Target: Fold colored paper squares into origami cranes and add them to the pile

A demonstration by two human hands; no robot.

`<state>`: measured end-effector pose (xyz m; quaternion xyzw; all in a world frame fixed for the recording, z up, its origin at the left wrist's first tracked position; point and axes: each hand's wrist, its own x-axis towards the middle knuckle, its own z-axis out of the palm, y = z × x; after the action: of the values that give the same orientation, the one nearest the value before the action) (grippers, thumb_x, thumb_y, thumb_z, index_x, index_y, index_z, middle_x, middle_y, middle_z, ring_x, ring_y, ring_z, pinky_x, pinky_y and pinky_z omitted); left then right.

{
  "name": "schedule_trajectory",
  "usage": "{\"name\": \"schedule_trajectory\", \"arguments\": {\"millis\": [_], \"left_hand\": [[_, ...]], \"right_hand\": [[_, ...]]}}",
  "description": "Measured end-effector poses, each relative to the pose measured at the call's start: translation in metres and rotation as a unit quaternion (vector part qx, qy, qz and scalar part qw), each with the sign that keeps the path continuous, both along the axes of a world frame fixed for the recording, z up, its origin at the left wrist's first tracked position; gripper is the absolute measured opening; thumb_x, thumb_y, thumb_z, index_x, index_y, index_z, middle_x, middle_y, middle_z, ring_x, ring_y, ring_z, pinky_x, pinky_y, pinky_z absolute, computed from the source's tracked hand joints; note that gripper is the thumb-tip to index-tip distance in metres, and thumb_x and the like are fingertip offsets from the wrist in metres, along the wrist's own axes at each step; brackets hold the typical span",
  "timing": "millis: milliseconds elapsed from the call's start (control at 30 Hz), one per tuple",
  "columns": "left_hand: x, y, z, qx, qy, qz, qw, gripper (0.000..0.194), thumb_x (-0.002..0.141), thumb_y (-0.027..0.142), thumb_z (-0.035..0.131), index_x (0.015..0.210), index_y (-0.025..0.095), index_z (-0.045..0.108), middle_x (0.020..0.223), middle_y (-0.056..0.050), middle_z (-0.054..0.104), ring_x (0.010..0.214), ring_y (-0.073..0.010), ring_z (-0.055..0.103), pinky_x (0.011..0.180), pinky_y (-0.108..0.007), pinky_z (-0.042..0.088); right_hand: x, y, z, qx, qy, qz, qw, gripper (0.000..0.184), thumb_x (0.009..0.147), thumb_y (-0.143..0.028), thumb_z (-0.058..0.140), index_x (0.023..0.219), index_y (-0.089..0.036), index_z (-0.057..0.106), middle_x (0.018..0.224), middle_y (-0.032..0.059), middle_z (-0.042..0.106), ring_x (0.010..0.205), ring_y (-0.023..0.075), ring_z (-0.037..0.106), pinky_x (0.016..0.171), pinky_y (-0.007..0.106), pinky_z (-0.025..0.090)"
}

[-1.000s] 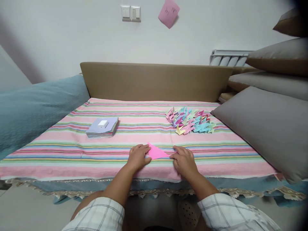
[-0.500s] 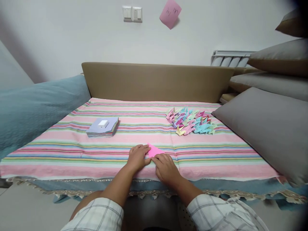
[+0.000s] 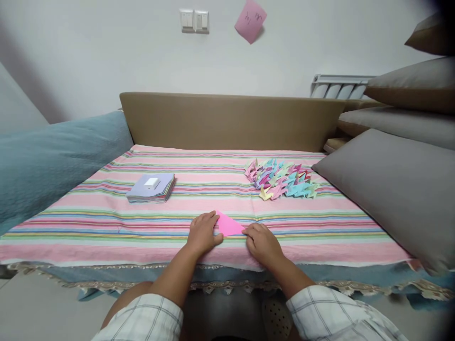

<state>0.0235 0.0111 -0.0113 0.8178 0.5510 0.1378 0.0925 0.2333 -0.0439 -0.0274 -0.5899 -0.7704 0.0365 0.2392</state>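
A bright pink sheet of origami paper (image 3: 228, 224), folded to a triangle, lies flat on the striped cloth (image 3: 106, 227). My left hand (image 3: 203, 233) holds down its left side, fingers at the upper corner and thumb by the lower one. At the paper's pointed right tip, the closed fingers of my right hand (image 3: 263, 242) press on it. Beyond my right hand lies a cluster of folded paper cranes (image 3: 280, 180) in several colours. Farther left sits a stack of square paper (image 3: 151, 189), with a small white box (image 3: 151, 183) on top.
A tan backrest (image 3: 231, 122) runs along the far side, against the wall. Grey cushions (image 3: 391, 189) are piled at the right, and a blue-covered armrest (image 3: 64, 156) borders the left. A pink note (image 3: 250, 21) hangs on the wall beside light switches (image 3: 194, 21).
My right hand has slid rightward along the paper's near edge to its right tip, uncovering more of the pink triangle. My left hand stays at the left side.
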Motion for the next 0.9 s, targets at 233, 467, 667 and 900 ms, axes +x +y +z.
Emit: {"name": "schedule_trajectory", "arguments": {"millis": [233,467,667,900], "left_hand": [[0.001,-0.008,-0.001,0.039,-0.01,0.022,0.999,0.055,0.07,0.035,0.058,0.123,0.023,0.051,0.139,-0.005,0.042,0.126,-0.0262,0.036,0.107,-0.042,0.024],[0.0,-0.016,-0.001,0.067,-0.021,-0.002,0.998,0.054,0.076,0.033,0.054,0.129,0.026,0.046,0.135,-0.003,0.048,0.121,-0.0238,0.042,0.105,-0.043,0.025],[0.0,-0.017,-0.008,0.107,-0.016,-0.021,0.994,0.052,0.081,0.03,0.05,0.131,0.023,0.043,0.136,-0.006,0.047,0.121,-0.025,0.043,0.104,-0.046,0.026],[0.001,-0.017,-0.014,0.134,-0.013,-0.03,0.99,0.051,0.084,0.027,0.047,0.133,0.021,0.04,0.136,-0.008,0.047,0.121,-0.0256,0.044,0.103,-0.049,0.026]], "right_hand": [[-0.004,0.005,-0.002,0.011,0.046,-0.01,0.999,0.016,0.084,-0.027,0.051,0.083,-0.018,0.064,0.085,0.006,0.061,0.085,0.0203,0.053,0.078,0.031,0.04],[-0.006,0.013,-0.006,0.016,0.123,-0.018,0.992,0.031,0.08,-0.024,0.055,0.11,-0.018,0.058,0.101,0.0074,0.062,0.093,0.0201,0.055,0.085,0.032,0.042],[-0.005,0.016,-0.011,0.029,0.108,-0.007,0.994,0.027,0.081,-0.026,0.054,0.107,-0.019,0.062,0.103,0.0076,0.062,0.097,0.0216,0.054,0.087,0.035,0.043],[-0.005,0.017,-0.013,0.046,0.12,-0.008,0.992,0.026,0.081,-0.026,0.054,0.105,-0.02,0.062,0.103,0.0069,0.064,0.097,0.0216,0.055,0.087,0.036,0.043]]}}
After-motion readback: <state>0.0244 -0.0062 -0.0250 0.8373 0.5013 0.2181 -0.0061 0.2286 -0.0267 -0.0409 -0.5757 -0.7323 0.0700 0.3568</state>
